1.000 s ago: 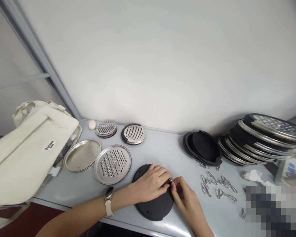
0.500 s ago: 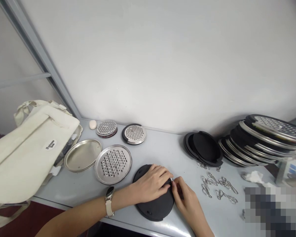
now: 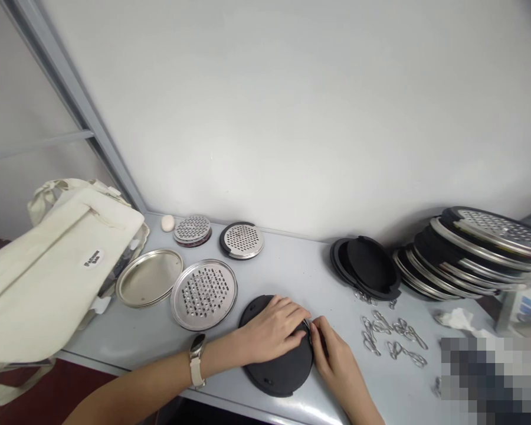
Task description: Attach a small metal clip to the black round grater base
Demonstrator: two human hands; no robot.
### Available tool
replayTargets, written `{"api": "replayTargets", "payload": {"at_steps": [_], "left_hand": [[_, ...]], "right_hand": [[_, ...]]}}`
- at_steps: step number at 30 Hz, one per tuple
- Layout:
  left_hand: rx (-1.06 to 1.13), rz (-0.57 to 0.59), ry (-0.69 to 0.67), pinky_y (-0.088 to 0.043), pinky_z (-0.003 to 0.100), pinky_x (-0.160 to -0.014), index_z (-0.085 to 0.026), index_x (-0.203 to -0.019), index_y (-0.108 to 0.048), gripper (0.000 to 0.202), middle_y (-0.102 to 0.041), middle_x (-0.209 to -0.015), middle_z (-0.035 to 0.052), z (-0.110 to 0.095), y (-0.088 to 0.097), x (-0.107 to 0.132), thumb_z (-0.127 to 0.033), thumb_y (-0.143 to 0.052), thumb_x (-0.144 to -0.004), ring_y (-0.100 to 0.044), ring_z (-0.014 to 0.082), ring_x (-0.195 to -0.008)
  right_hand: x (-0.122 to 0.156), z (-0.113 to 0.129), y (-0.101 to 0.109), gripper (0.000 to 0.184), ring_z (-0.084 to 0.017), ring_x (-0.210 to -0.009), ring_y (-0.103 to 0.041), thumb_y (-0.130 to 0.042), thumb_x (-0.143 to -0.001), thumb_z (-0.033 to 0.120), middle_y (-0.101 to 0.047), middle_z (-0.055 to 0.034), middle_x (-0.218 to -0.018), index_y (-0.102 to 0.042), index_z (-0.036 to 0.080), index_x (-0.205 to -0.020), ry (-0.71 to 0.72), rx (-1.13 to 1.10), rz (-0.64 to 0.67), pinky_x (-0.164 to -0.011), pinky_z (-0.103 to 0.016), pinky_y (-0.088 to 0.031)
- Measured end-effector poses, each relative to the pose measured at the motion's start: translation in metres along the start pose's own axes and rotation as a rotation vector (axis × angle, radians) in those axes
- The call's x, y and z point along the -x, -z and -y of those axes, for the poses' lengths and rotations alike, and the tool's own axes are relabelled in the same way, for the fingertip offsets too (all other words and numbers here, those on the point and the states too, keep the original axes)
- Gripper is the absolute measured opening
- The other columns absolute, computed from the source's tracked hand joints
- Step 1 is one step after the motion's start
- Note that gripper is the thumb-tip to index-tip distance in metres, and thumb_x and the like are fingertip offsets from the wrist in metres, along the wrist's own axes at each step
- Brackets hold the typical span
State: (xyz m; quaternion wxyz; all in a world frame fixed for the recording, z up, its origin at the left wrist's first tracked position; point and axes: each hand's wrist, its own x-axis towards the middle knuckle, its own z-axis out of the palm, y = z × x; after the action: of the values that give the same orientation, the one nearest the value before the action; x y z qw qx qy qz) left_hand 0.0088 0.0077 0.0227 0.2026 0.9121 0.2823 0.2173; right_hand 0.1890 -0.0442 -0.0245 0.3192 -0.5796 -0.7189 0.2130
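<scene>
A black round plastic base (image 3: 278, 373) with small holes lies flat near the table's front edge. My left hand (image 3: 272, 332) rests across its top, thumb and fingers holding it close to the right rim. At that rim my right hand (image 3: 334, 354) pinches a small piece of metal wire (image 3: 307, 323), mostly hidden by the fingers. To the right lie several bent metal wire loops (image 3: 407, 330). Left of the base is a round metal grater disc (image 3: 203, 294), overlapping a stack of plain metal lids (image 3: 149, 277).
Smaller grater discs (image 3: 243, 239) and a pale round object (image 3: 167, 223) sit by the wall. Black bases (image 3: 371, 268) and a leaning stack of graters (image 3: 469, 254) stand at right. A cream bag (image 3: 62, 265) covers the left end. Crumpled white tissue (image 3: 458, 319) lies at right.
The metal piece at the rim has tilted down and shows less between my fingers. Both hands stay almost in place on the base.
</scene>
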Motion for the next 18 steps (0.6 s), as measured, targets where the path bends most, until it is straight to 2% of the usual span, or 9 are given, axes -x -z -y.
{"api": "replayTargets", "payload": {"at_steps": [6,18], "left_hand": [[-0.012,0.01,-0.014,-0.038,0.032,-0.091,-0.018,-0.111,-0.052,0.017,-0.062,-0.099,0.0046,-0.0003,0.002,-0.0003,-0.02,-0.047,-0.095,-0.056,0.0187,-0.098],[-0.036,0.027,-0.063,-0.037,0.033,-0.09,-0.017,-0.118,-0.048,0.023,-0.062,-0.104,0.0063,0.0,0.0022,0.0006,-0.017,-0.039,-0.097,-0.055,0.0188,-0.101]], "right_hand": [[-0.0007,-0.0016,-0.0009,0.023,-0.017,-0.055,-0.055,-0.03,-0.1,0.035,-0.054,0.0002,-0.065,-0.041,0.024,-0.082,-0.008,-0.006,0.009,-0.055,-0.027,-0.046],[-0.0007,0.002,0.0017,0.019,-0.017,-0.058,-0.057,-0.034,-0.099,0.032,-0.057,0.0003,-0.068,-0.042,0.024,-0.083,0.001,-0.004,0.018,-0.057,-0.026,-0.046]]}}
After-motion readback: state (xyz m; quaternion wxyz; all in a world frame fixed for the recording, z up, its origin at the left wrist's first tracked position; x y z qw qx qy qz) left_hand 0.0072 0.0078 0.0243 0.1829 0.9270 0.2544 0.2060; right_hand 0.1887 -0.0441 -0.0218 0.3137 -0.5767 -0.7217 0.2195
